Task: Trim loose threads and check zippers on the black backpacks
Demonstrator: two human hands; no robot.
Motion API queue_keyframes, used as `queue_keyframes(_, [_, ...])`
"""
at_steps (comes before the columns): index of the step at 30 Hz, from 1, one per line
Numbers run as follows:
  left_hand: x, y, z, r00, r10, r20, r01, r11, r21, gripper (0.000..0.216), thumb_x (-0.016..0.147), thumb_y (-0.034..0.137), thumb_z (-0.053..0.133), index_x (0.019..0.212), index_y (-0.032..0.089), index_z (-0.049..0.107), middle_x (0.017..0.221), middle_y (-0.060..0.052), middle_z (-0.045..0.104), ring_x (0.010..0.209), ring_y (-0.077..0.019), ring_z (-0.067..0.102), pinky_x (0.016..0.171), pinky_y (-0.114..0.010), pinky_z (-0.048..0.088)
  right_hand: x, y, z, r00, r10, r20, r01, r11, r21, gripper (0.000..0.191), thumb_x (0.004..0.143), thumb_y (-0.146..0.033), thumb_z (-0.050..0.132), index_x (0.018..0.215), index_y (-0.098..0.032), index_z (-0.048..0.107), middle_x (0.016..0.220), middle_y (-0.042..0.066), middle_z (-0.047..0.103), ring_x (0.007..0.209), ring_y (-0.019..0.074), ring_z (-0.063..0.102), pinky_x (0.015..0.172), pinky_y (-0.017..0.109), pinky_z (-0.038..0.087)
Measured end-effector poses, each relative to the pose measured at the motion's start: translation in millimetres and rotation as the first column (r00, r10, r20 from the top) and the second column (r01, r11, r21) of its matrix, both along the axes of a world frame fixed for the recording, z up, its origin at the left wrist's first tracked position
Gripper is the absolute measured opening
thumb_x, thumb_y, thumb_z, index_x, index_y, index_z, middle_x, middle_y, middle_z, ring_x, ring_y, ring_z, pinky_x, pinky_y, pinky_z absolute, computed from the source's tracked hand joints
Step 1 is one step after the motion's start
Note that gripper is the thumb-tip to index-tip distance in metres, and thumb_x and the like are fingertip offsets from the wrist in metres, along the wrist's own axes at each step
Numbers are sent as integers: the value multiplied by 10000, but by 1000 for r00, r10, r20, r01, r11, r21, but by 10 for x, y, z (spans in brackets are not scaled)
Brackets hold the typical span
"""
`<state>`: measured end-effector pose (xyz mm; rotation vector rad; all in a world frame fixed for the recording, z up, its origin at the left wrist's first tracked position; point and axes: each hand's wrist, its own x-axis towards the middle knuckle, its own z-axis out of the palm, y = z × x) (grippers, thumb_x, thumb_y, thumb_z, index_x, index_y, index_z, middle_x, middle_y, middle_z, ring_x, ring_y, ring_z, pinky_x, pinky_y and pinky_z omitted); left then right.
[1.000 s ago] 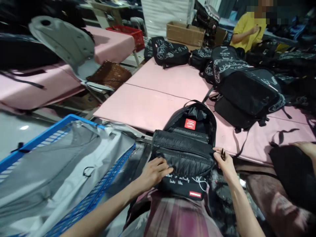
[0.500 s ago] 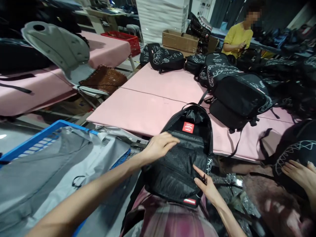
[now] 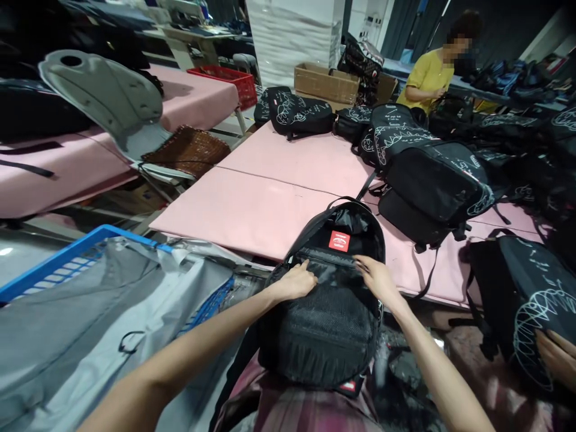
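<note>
the left hand [image 3: 297,282] rests on the left of the open black backpack [image 3: 320,306], fingers half curled, the index finger laid at the dark band [image 3: 333,258] inside; whether it pinches anything i cannot tell. the right hand [image 3: 377,278], fingers bent and slightly apart, meets the band's right end with its fingertips; a pinch there is also unclear. half a second ago this hand was lower, over the mesh, with a small dark object in it; that object is not visible now.

the backpack leans between the person's lap and the table edge, mouth up, its front panel folded down over the plaid cloth [image 3: 310,414]. a second ago that panel's lettering showed; now the mesh panel [image 3: 336,321] lies exposed below the red label [image 3: 339,240], so the work seems to have shifted to the inner pocket.

at the right, a co-worker's hand [image 3: 557,354] is on another black bag [image 3: 531,270], whose printed side now shows more. beyond, the pink table [image 3: 256,201] bears more black backpacks [image 3: 436,174], and farther off stands a person in yellow [image 3: 427,77].
</note>
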<state>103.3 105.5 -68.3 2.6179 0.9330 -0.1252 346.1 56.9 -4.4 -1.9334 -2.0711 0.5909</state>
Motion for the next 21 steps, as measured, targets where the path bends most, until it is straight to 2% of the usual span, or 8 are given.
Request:
queue_keyframes(2, [20,6,20,999,35,-15,-35,999,-6,203,830,154,454,784,193,648,808,-48,680,1078,-249,523,974,-428,339,-320,450,-112,987,108,117,-96,990,-107,417,869,-161,379,1258,-267,484,1304,20,522,1121,196,537,888,290,415])
queue_keyframes(5, [-23,7,48,991,133,-21,-133,991,-9,198,823,142,447,848,192,638,880,-55,670,1042,-233,541,902,-371,407,-716,829,-315,973,184,142,-157,971,-181,341,897,-228,393,1220,-249,499,1267,37,540,1096,183,543,850,265,419])
queue_keyframes(8, [-168,65,19,935,355,-29,-354,935,32,297,786,41,389,980,133,594,993,-115,629,955,-220,571,846,-364,440,-810,837,-428,966,193,172,-157,966,-204,319,902,-212,363,1190,-236,496,1182,64,584,1024,198,577,801,276,419])
queue_keyframes(10, [-300,152,-38,853,520,-32,-517,853,71,393,764,-11,335,1093,67,534,1090,-186,576,1014,-247,550,845,-385,445,-724,725,-439,960,196,200,-150,963,-225,321,890,-176,344,1163,-238,501,1123,74,609,963,214,601,768,291,414])
queue_keyframes(12, [-431,246,-112,791,611,-30,-607,790,81,470,764,-23,314,1202,55,465,1184,-206,528,1080,-249,524,863,-374,446,-590,605,-432,954,198,226,-137,956,-257,317,881,-161,332,1123,-237,521,1055,80,630,907,227,619,732,299,411])
queue_keyframes(14, [-536,312,-188,781,624,-26,-622,781,59,508,785,-6,319,1265,108,441,1271,-168,493,1127,-229,506,895,-348,443,-468,527,-440,950,189,250,-111,949,-296,311,877,-163,334,1101,-238,534,1016,81,643,879,240,629,698,301,409])
queue_keyframes(17, [-623,327,-279,828,560,-29,-560,829,2,454,822,50,343,1195,194,558,1340,-85,470,1195,-224,464,945,-336,424,-372,513,-498,945,168,280,-67,939,-338,282,897,-231,346,1102,-250,539,1034,80,647,881,252,634,674,300,406])
queue_keyframes(21, [-636,257,-340,902,432,-15,-432,900,-57,406,832,89,410,1086,300,645,1198,5,595,1283,-216,360,1013,-324,359,-376,570,-562,940,165,298,-51,933,-356,288,927,-349,335,1122,-261,528,1060,70,644,923,240,627,686,284,400])
